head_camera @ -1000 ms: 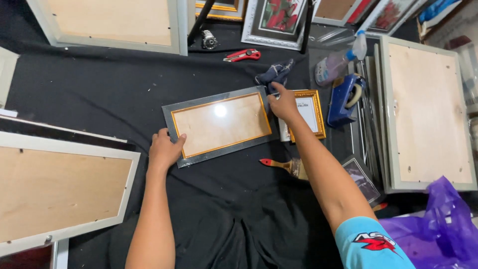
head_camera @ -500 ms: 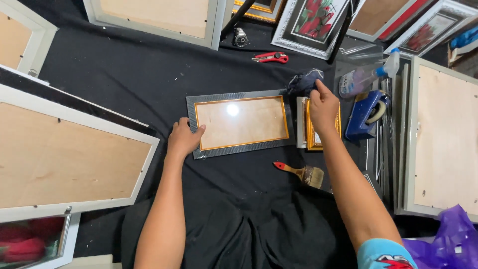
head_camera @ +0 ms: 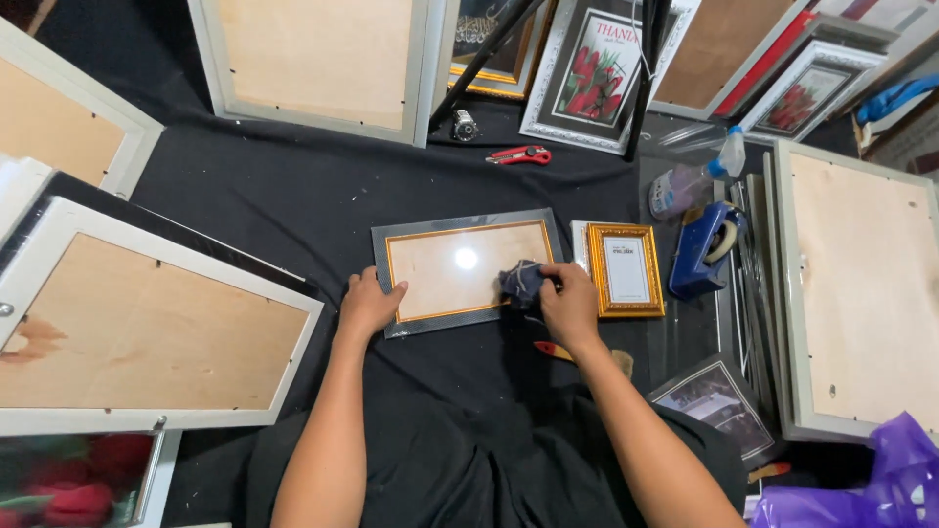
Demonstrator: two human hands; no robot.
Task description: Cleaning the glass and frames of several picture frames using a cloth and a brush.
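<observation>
Two hands [head_camera: 370, 305] [head_camera: 570, 305], one frame [head_camera: 468, 271], one cloth [head_camera: 520, 283]

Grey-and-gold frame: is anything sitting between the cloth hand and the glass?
Nothing visible. The right hand presses the dark cloth directly on the glass of the grey-and-gold frame, near its right edge. The left hand grips the frame's left edge, off the glass.
</observation>
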